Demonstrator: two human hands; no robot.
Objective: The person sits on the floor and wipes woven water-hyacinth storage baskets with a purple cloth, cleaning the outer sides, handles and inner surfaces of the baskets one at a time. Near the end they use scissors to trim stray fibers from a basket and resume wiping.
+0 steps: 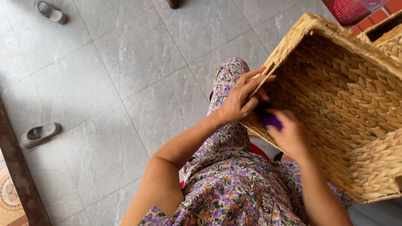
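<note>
Basket (335, 96), woven from pale straw-coloured strands and boxy in shape, lies tipped across my lap with its open side turned toward me. My left hand (240, 98) has its grip pressed together on the near rim: the fingers (259, 77) hook over the edge while the thumb presses against the weave just inside. My right hand (291, 136) reaches into the hollow, and its grip is curled around a small purple object (271, 120); I cannot tell what that object is, since my fingers cover most of it. It sits against the inner wall, just beside my left thumb.

Under both forearms is my flowered dress (230, 184), purple with orange and green, and a strip of red seat (257, 150) shows beneath my knee. Below lies a grey tiled floor (125, 75). One grey slipper (39, 134) rests on the tiles to my left, and another grey slipper (50, 11) lies well apart from it, further away. Beyond the weave, at the far right, stands a red plastic basket (347, 9) next to more woven ware (387, 35).
</note>
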